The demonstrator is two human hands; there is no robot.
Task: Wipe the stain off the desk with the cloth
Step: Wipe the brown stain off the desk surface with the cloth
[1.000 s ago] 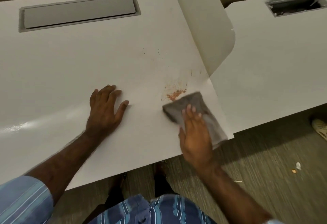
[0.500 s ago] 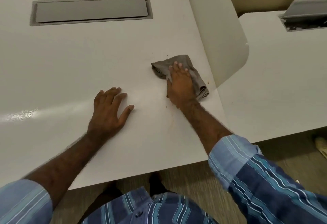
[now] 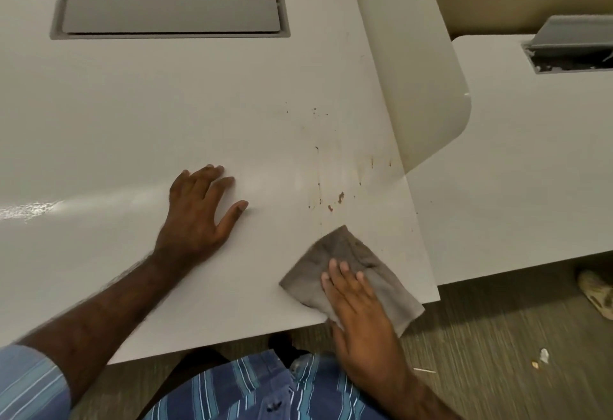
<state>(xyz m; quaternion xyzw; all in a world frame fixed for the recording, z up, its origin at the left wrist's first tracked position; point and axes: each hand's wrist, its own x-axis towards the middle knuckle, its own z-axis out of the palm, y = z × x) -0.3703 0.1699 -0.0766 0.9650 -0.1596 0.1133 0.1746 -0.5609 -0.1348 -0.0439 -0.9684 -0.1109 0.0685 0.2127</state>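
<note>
A folded grey cloth (image 3: 345,260) lies at the near right corner of the white desk (image 3: 166,114), partly hanging over the front edge. My right hand (image 3: 358,313) presses flat on the cloth's near half, fingers together. Reddish-brown stain specks and faint streaks (image 3: 335,202) remain on the desk just beyond the cloth, with finer dots farther back. My left hand (image 3: 199,210) rests flat on the desk to the left, fingers spread, holding nothing.
A white divider panel (image 3: 414,71) rises along the desk's right edge. A grey cable flap (image 3: 169,14) sits closed at the back; a second desk (image 3: 530,170) at right has an open flap (image 3: 574,41). Carpet floor with small scraps (image 3: 540,358) and a shoe (image 3: 597,293) lies below.
My right hand has dragged the cloth from the far side of the stain back to the near desk edge. The stain is now thin specks and streaks. My left hand stayed put.
</note>
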